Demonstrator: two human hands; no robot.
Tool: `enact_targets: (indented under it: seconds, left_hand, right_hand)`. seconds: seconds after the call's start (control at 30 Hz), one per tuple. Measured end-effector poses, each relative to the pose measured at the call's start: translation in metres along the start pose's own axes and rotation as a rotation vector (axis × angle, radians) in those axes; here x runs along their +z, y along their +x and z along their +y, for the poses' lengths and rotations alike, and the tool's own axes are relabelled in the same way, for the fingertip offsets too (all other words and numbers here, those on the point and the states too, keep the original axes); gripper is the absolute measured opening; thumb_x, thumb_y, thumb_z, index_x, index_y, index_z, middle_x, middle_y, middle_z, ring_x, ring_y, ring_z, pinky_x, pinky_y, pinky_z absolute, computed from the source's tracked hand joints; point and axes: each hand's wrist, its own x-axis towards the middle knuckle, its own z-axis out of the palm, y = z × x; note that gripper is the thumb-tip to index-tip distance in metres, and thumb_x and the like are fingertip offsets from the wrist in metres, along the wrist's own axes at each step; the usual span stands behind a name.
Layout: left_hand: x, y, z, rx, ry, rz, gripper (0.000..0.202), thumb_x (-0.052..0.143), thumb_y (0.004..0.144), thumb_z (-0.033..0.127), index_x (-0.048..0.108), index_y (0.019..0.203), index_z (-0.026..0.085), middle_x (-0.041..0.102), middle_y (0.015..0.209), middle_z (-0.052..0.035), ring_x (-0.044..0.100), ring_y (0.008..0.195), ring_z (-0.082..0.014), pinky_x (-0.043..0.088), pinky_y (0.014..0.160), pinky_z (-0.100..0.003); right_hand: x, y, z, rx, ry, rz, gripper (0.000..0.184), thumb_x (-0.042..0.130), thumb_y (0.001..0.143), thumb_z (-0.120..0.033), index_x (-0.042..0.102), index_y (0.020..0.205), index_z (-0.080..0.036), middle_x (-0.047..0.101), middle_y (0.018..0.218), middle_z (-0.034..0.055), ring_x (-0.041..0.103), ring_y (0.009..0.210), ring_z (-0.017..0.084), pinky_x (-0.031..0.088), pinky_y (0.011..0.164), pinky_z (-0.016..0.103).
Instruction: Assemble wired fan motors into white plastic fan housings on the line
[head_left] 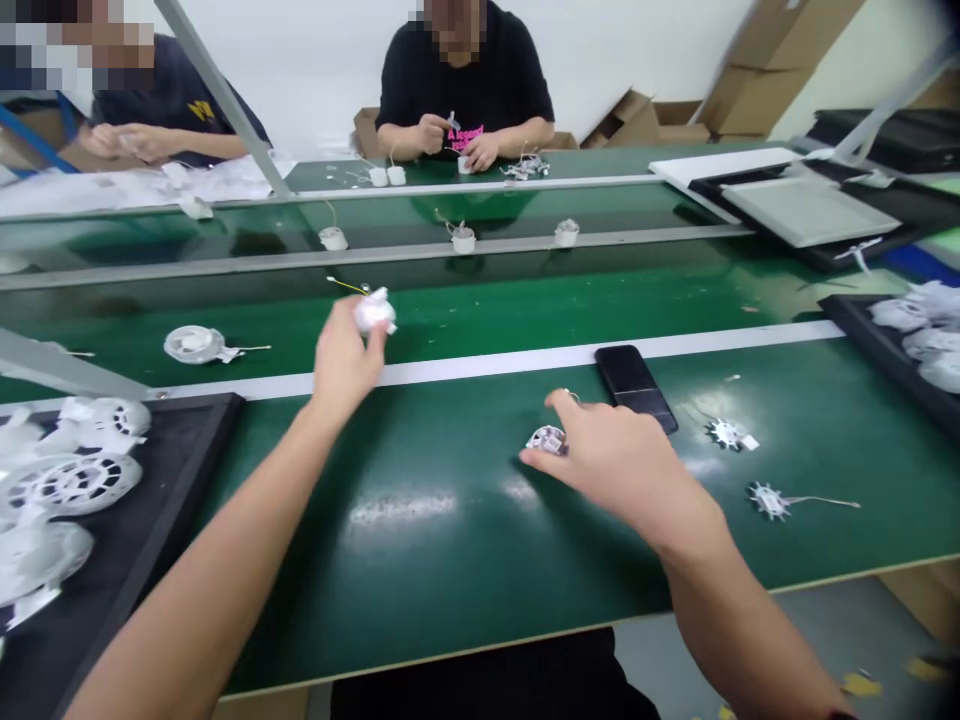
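Note:
My left hand [346, 350] reaches over the green belt beyond the white strip, its fingers closed round a small white plastic part [376, 312] with a thin yellow wire trailing to the left. Over the near worktop, my right hand [600, 440] has its thumb and forefinger around a small round part [548, 440] with a white rim and metal inside. That part appears to rest on the green surface, and the palm hides some of it. Two star-shaped metal motor cores with wires, the nearer one [769, 501] and the farther one [724, 433], lie right of my right hand.
A black phone [637, 388] lies just behind my right hand. Black trays of white plastic housings stand at left [217, 420] and right [847, 315]. Another white housing [196, 344] sits on the belt. Across the line, two people handle small parts.

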Motion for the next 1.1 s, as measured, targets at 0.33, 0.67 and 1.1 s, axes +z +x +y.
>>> enact_targets:
  seconds: [0.33, 0.67, 1.1]
  left_hand:
    - [-0.039, -0.039, -0.007, 0.209, 0.048, 0.101, 0.04, 0.05, 0.103, 0.034, 0.048, 0.139, 0.017, 0.057, 0.136, -0.0124, 0.056, 0.125, -0.0309, 0.047, 0.108, -0.048]
    - [-0.003, -0.12, 0.03, 0.405, -0.219, -0.561, 0.048, 0.077, 0.095, 0.037, 0.054, 0.135, 0.028, 0.061, 0.131, -0.0064, 0.058, 0.119, -0.0268, 0.043, 0.101, -0.041]
    - [-0.059, -0.125, 0.018, 0.404, 0.239, -0.396, 0.064, 0.069, 0.098, 0.056, 0.048, 0.149, 0.024, 0.062, 0.139, -0.0062, 0.057, 0.123, -0.0268, 0.043, 0.1, -0.039]
  right_hand:
    - [0.035, 0.021, -0.018, -0.311, 0.466, -0.047, 0.047, 0.079, 0.093, -0.037, 0.061, 0.134, -0.025, 0.068, 0.122, 0.0047, 0.069, 0.103, 0.024, 0.06, 0.082, 0.037]
    - [0.052, 0.025, -0.027, -0.207, 0.823, -0.096, 0.013, 0.079, 0.094, -0.027, 0.073, 0.105, -0.027, 0.066, 0.103, -0.0006, 0.065, 0.083, 0.014, 0.059, 0.078, 0.028]
    - [0.088, 0.025, -0.018, -0.333, 0.539, 0.12, 0.036, 0.05, 0.102, -0.065, 0.076, 0.105, -0.039, 0.069, 0.119, -0.002, 0.072, 0.096, 0.024, 0.055, 0.074, 0.038]
